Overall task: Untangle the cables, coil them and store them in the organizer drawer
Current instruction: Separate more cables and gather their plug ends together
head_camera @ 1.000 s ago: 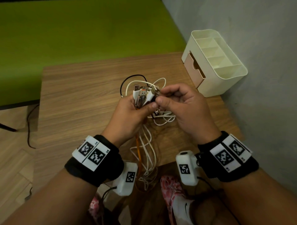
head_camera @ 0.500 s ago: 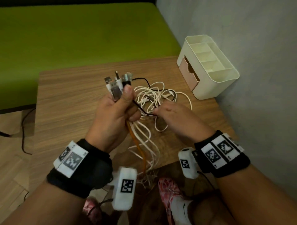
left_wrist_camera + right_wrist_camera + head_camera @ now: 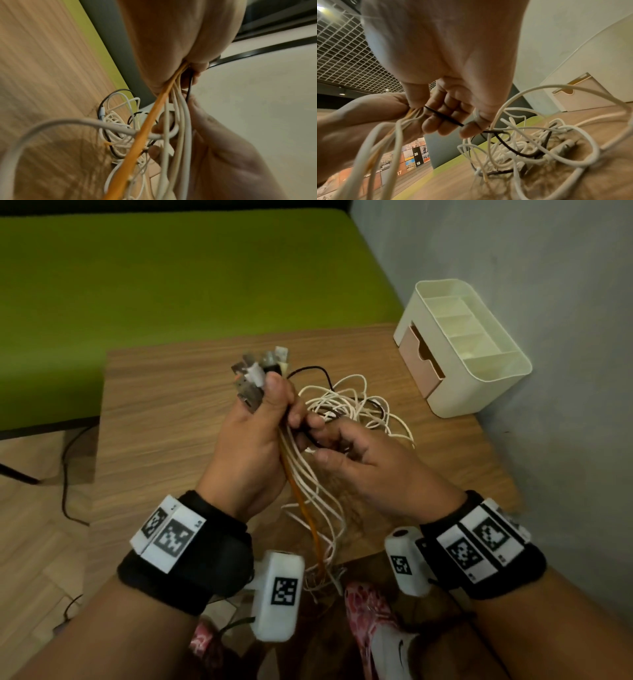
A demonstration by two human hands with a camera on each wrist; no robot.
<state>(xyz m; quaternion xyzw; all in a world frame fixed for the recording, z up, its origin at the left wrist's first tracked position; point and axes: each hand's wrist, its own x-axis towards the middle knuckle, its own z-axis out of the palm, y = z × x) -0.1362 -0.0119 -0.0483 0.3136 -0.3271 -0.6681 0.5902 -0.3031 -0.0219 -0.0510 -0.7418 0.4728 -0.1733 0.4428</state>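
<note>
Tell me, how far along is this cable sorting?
Early. Done: the plugs are gathered in the left hand. In hand: the right hand pinches the black cable, working it out of the tangle on the table. Left: nothing is coiled, and the organizer holds no cable in view.

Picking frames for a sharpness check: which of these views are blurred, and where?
Head view: dim but mostly sharp; plug ends above the left hand smear slightly. Left wrist view: table streaked, orange cable soft. Right wrist view: black cable at the right hand crisp, foreground white cables blurred.
</note>
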